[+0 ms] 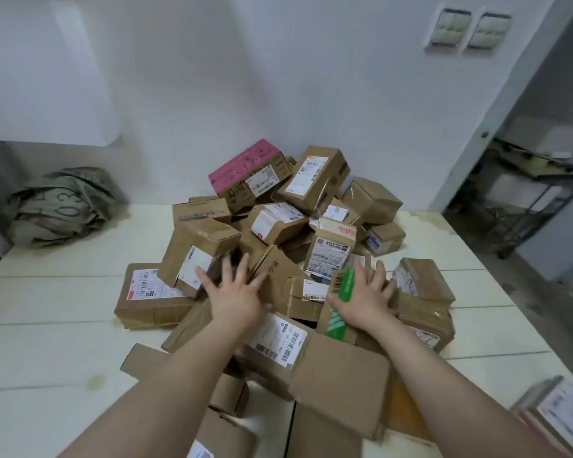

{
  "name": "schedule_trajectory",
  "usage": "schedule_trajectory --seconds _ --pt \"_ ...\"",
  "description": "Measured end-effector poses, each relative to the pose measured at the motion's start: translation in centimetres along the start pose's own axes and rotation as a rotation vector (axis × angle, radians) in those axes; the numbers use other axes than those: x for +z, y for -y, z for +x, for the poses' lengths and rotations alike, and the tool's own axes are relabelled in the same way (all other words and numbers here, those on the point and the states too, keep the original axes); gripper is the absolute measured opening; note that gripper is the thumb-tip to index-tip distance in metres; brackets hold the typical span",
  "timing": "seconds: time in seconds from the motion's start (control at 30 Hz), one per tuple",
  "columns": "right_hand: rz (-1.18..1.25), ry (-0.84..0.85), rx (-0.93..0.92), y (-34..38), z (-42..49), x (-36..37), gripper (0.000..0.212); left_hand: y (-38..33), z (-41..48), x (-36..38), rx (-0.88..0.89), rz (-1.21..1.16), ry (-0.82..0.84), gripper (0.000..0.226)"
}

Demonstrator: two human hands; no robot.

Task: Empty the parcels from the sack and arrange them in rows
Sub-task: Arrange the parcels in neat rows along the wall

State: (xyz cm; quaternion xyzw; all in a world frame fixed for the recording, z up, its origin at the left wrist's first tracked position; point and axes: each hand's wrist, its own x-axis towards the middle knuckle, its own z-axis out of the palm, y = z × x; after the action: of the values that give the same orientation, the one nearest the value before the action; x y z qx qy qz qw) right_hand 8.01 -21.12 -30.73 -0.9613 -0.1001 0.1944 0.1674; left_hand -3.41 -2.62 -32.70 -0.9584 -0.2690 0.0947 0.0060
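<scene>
I see the left grip [235, 299], a bare hand, spread wide and flat, palm down on the heap of parcels [278, 226]. Its fingers are straight and hold nothing, and its fingertips reach a tilted brown box [199, 249]. The right grip [364, 302] is just as wide, fingers fanned, resting on the heap beside a box with green tape [343, 285]. That box's edge crosses the thumb, so I cannot tell how the thumb lies. Both palms cover whatever sits directly beneath them.

The parcels are loose in a jumbled mound in the middle of the pale worktop [63, 342], and none stand in rows. A pink-topped box [245, 166] sits highest at the back. Most labels are too blurred to read. The nearest boxes run off the bottom edge, partly hidden by my forearms.

The sack [60, 206] lies crumpled at the far left of the worktop against the wall, well apart from the mound. Dark numerals show on it, only partly legible among the folds. I cannot tell whether anything is inside.

At the lower right a labelled parcel [556, 414] is cut off by the corner. Two switch plates [470, 29] hang on the wall, and a dim rack [526, 193] stands in the doorway on the right.
</scene>
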Motion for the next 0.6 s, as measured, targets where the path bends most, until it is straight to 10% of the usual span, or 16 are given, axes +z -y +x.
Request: schedule_trajectory --seconds 0.33,0.47,0.6 --pt "-0.275 -0.217 -0.238 8.0 2.4 2.6 0.075 9.5 1.1 0.8 -0.193 0.021 -0.123 0.057" --pt "-0.127 -0.041 -0.26 12.0 3.6 3.8 0.076 11.3 2.5 -0.7 -0.321 0.016 -0.333 0.025" --pt "-0.105 0.02 -0.366 13.9 4.1 6.6 0.061 10.3 6.9 -2.2 -0.067 -0.161 -0.555 0.036"
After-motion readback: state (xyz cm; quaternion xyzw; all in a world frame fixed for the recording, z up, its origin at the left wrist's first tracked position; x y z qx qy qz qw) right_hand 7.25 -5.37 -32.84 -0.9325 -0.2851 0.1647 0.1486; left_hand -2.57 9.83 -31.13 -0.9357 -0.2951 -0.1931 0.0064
